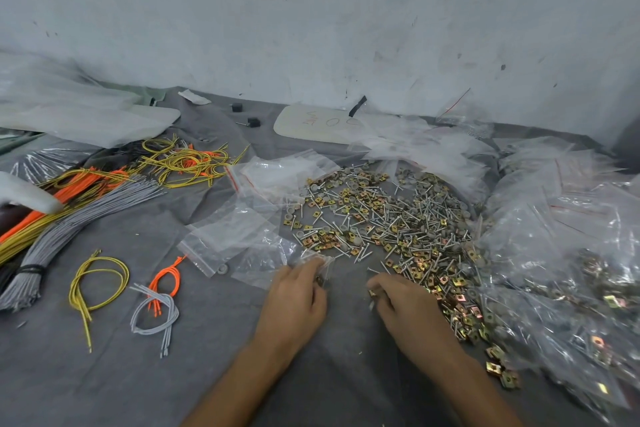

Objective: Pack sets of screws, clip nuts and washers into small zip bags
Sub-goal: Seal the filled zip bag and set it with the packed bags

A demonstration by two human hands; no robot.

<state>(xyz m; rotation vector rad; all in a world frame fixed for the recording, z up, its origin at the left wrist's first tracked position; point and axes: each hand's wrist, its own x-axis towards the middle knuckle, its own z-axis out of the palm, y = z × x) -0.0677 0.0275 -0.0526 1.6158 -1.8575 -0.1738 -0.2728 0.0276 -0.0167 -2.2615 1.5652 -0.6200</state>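
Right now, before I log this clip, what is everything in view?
Loose hardware pile: many screws, clip nuts, washers; silver, gold, grey; centre-right on cloth.
Empty zip bags: several, clear, left of pile.
Filled bags: many, clear, right side.
Wire bundles: several, grey, orange, yellow; far left.
Loose wire loops: three, yellow, orange, grey; near left.
White board: one, back centre.
Black blocks: two, back.
Cloth: one, grey, underneath.
Left hand: holds a small bag, clear.
Right hand: pinches small parts at pile's edge.
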